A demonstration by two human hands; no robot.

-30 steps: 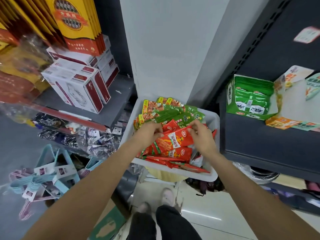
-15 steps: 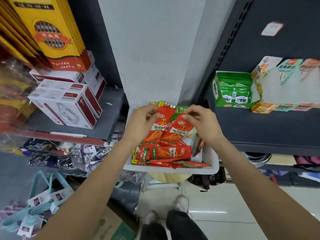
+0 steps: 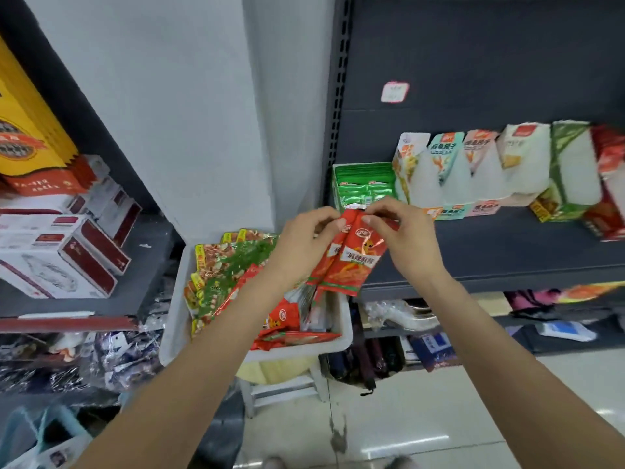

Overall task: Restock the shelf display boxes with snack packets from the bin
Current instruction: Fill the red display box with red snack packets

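Both of your hands, left (image 3: 306,238) and right (image 3: 402,236), pinch the top edges of the red packets (image 3: 351,258), held above the bin (image 3: 172,319). Square them into one neat stack, then carry them to the shelf boxes (image 3: 473,177).

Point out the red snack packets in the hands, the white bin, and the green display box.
red snack packets (image 3: 356,262): head view, front label.
white bin (image 3: 173,319): head view, left wall.
green display box (image 3: 363,184): head view, packets inside.
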